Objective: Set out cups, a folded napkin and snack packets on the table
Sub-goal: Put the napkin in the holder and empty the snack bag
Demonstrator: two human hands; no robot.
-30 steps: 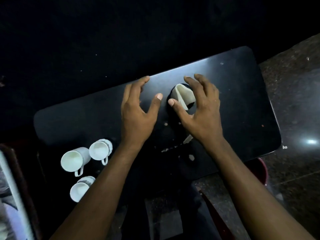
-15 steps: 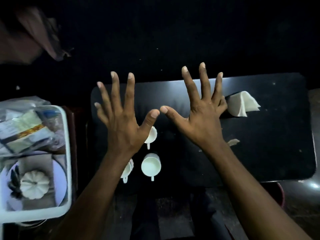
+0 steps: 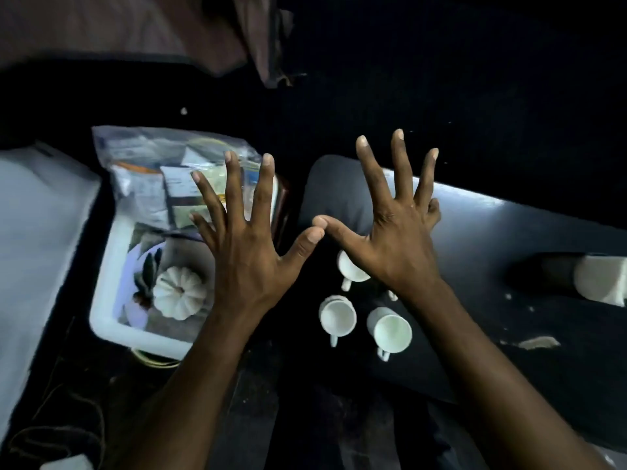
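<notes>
My left hand (image 3: 246, 245) and my right hand (image 3: 395, 228) are both raised with fingers spread wide, thumbs nearly touching, holding nothing. Under my right hand, three white cups stand on the black table (image 3: 492, 239): one cup (image 3: 349, 269) partly hidden by the thumb, a second cup (image 3: 337, 315), and a third cup (image 3: 390, 329). The folded white napkin (image 3: 600, 278) sits at the right edge of the view. My left hand hovers over a clear bag of snack packets (image 3: 159, 178) lying in a white tray (image 3: 112, 283).
The tray also holds a white pumpkin ornament (image 3: 179, 291) on a plate. A pale surface (image 3: 37, 225) lies left of the tray. Cloth (image 3: 261, 39) hangs at the top. A torn scrap (image 3: 539, 342) and crumbs lie on the table.
My hands left the napkin standing on the table and spread open. The view has swung left, so the tray and snack bag came into sight and the napkin slid to the right edge.
</notes>
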